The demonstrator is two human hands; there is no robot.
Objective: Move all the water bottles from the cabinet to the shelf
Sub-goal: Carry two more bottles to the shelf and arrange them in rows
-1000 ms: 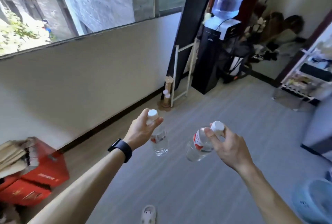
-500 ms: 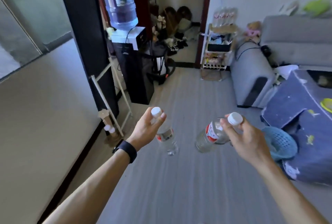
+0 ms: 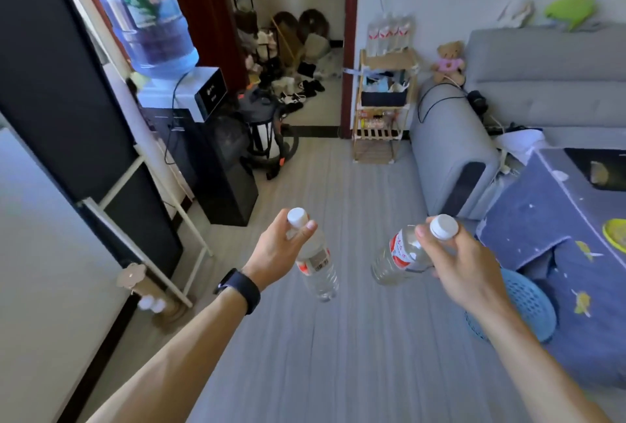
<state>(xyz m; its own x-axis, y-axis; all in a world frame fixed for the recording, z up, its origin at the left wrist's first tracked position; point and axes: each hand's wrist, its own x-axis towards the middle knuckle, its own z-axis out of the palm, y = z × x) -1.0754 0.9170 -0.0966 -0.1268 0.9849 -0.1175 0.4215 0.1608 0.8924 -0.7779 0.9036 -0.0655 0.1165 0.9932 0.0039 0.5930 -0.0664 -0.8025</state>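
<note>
Gripping a clear plastic water bottle [image 3: 316,263] by its white-capped neck, the left hand [image 3: 278,255] lets it hang over the grey floor [image 3: 338,355]. Beside it, the right hand [image 3: 455,261] pinches a second bottle [image 3: 399,255], tilted leftward. More red-labelled bottles [image 3: 389,33] top the far wooden shelf [image 3: 384,60].

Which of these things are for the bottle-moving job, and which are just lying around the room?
For the job: left bottle, held in the left hand; right bottle, held in the right hand; wooden shelf; row of bottles on top of it.

Just lying about: teddy bear, blue basket, shoes, water jug, sofa.
</note>
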